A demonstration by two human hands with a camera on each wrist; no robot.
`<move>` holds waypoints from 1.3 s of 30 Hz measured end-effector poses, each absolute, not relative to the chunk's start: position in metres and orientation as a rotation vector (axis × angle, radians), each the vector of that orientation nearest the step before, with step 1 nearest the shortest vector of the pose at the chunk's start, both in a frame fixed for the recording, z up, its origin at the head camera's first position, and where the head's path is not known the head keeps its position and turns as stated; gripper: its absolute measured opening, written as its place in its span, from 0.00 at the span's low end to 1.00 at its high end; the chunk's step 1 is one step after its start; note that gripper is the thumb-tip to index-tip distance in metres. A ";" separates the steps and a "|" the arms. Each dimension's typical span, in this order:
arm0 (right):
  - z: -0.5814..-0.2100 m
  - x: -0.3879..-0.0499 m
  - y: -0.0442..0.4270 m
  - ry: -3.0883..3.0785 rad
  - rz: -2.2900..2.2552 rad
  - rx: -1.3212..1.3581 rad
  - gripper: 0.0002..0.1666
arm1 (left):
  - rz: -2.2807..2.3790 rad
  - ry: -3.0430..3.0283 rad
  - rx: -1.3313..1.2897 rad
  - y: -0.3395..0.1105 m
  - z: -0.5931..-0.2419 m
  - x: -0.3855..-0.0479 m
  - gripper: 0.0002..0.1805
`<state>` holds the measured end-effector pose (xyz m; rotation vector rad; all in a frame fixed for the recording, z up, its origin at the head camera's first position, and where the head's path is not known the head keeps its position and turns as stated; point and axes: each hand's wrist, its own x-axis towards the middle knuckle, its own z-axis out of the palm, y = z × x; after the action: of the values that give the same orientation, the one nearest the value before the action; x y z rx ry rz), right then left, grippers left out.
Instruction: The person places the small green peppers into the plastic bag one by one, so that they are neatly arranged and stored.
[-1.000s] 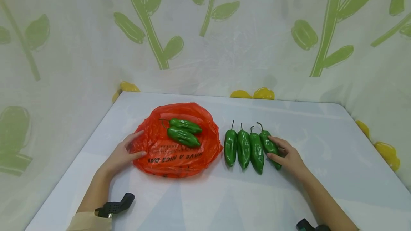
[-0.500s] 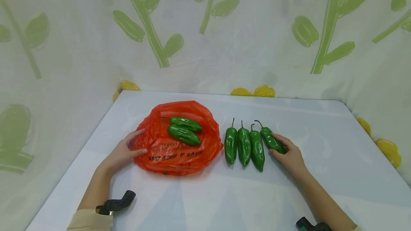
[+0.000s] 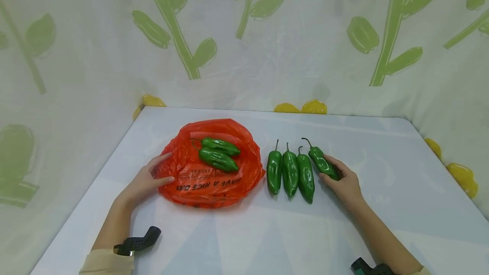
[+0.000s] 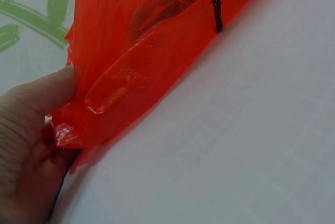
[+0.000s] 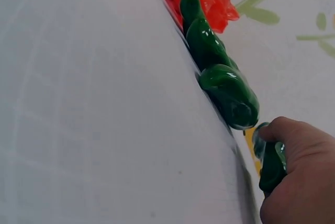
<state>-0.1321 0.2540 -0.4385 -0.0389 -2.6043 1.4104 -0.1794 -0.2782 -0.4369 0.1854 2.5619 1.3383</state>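
A red plastic bag (image 3: 250, 177) lies spread on the table, with two green chili peppers (image 3: 217, 159) on it. At its left edge, my left hand (image 3: 143, 183) grips the plastic, the thumb (image 4: 52, 90) on one side and the other fingers partly hidden by the bag. Right of the bag stand three green peppers (image 3: 290, 175) in a row, stems pointing away. Beside them my right hand (image 3: 347, 186) pinches another green pepper (image 3: 321, 162) between thumb and fingers near its lower end. That pepper slants, its curled stem close to the row.
The white table (image 3: 244, 245) has its far edge against a pale curtain (image 3: 305, 54) printed with green leaves and yellow flowers. A black wrist device (image 3: 137, 243) sits on the left forearm, and another black device (image 3: 370, 267) on the right.
The pepper in my right hand has turned, its lower end swinging right and away, so it slants more from the row. The left hand and bag stay about the same.
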 end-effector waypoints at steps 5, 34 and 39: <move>-0.435 -0.131 0.248 -2.574 1.391 0.010 0.33 | 1.321 2.574 0.189 -0.281 -0.440 -0.179 0.46; -0.414 -0.128 0.210 -2.453 1.452 0.354 0.32 | 1.327 2.581 0.188 -0.277 -0.438 -0.179 0.47; -0.409 -0.130 0.201 -2.476 1.470 0.374 0.32 | 1.326 2.577 0.180 -0.277 -0.439 -0.180 0.47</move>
<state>-0.1303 0.2012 -0.4086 0.3743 -2.4763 1.4695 -0.1801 -0.2774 -0.4393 0.1800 2.5772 1.3256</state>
